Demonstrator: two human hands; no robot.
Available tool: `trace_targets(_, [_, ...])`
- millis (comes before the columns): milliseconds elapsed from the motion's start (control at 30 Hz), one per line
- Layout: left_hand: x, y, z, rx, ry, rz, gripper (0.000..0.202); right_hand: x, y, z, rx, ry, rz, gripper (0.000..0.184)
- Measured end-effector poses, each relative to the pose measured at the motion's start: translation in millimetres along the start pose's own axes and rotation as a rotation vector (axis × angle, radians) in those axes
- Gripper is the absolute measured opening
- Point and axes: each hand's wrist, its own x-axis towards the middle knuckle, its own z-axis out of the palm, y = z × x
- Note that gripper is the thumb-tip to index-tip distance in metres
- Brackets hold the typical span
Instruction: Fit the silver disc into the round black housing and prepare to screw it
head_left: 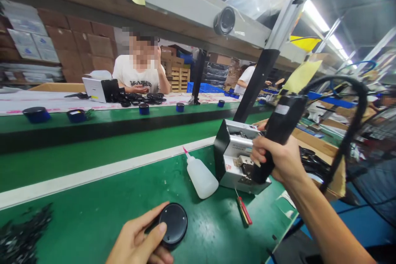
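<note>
Head view: a black electric screwdriver (276, 132) was gripped in the right hand (280, 159), fingers wrapped fully round its lower body. Its long axis ran steeply, tilted so that the top leaned up and to the right and the working end pointed down and to the left, into the silver feeder box (235, 154). The body was seen as a matte black cylinder with a pale label near the top; a thick black cable (352, 128) arched from its upper end and dropped to the right. The tip was hidden against the box.

Left of the box and below it, a flat round black disc (173, 222) lay on the green mat (93, 214). It was pinched at its left edge by the left hand (139, 239), thumb on top, fingers beneath. A white squeeze bottle (200, 176) with a pink nozzle lay tilted just left of the box, between box and disc. A red-handled tool (244, 211) lay just below the box. Far behind the box, a seated person (140, 72) in a white shirt was seen across the belt.
</note>
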Motion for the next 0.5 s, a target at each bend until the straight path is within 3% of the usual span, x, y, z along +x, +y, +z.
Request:
trace_targets(100, [-0.9, -1.0, 1.8, -0.036, -0.016, 0.012, 0.105, -31.1, -4.6, 22.3, 0.081, -0.068, 0.029, 0.037])
trace_targets(333, [1.6, -4.7, 4.7, -0.061, -0.04, 0.046, 0.112, -92.0, 7.3, 116.0, 0.41, -0.438, 0.069, 0.027])
trace_targets(500, [4.8, -11.9, 1.9, -0.013, -0.076, 0.081, 0.111, -100.4, 25.9, 138.1, 0.348, -0.5, 0.062, 0.024])
